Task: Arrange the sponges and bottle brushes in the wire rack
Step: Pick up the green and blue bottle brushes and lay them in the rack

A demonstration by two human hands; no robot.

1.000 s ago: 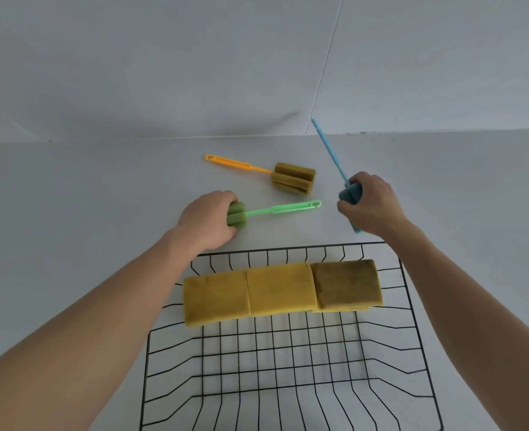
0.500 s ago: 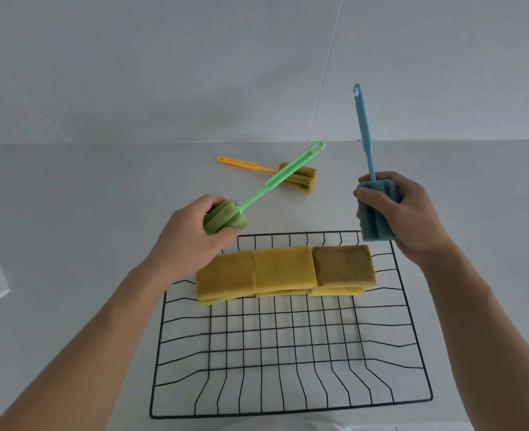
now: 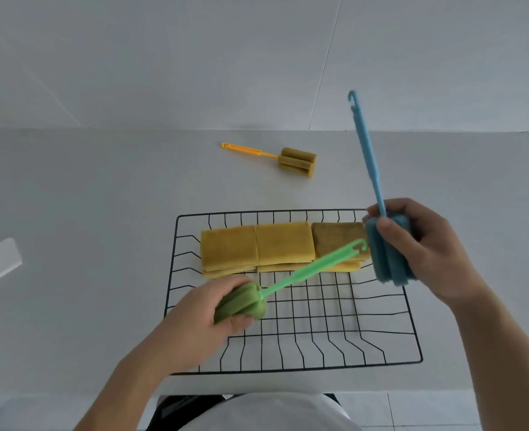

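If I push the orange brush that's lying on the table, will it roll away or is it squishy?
The orange brush probably won't roll far: its foam head looks ridged, and the thin handle sticking sideways would likely drag. The head looks like soft sponge, so it probably squishes. It looks light, so a small push may slide it across the table.

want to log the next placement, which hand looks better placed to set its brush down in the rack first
Left, probably. The left hand holds the green brush low over the wire rack; the right hand holds the blue brush upright at the rack's edge.
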